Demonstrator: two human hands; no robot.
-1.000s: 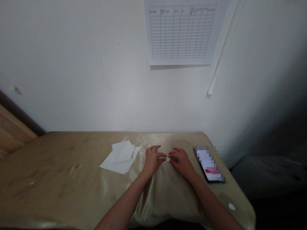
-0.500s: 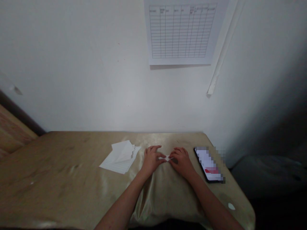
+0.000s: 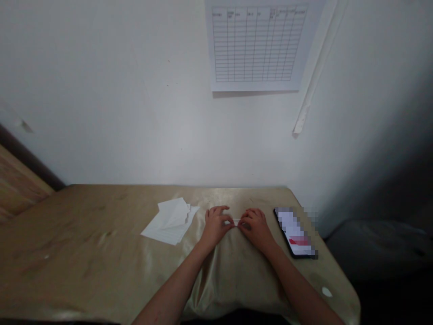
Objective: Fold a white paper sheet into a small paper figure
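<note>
Both my hands rest near the far middle of a table covered in shiny tan cloth point(image 3: 101, 253). My left hand point(image 3: 216, 225) and my right hand point(image 3: 254, 226) meet fingertip to fingertip, pinching a small white piece of paper point(image 3: 237, 220) between them. Only a thin sliver of that paper shows. The fingers of both hands are curled and pressed onto it.
A loose stack of white lined sheets point(image 3: 171, 221) lies left of my hands. A phone point(image 3: 295, 233) with a lit screen lies to the right, near the table's right edge. A printed grid sheet point(image 3: 259, 45) hangs on the white wall behind. A small white spot point(image 3: 326, 292) marks the near right corner.
The white paper between my fingertips shows as a thinner sliver than before. My hands have stayed in nearly the same place.
</note>
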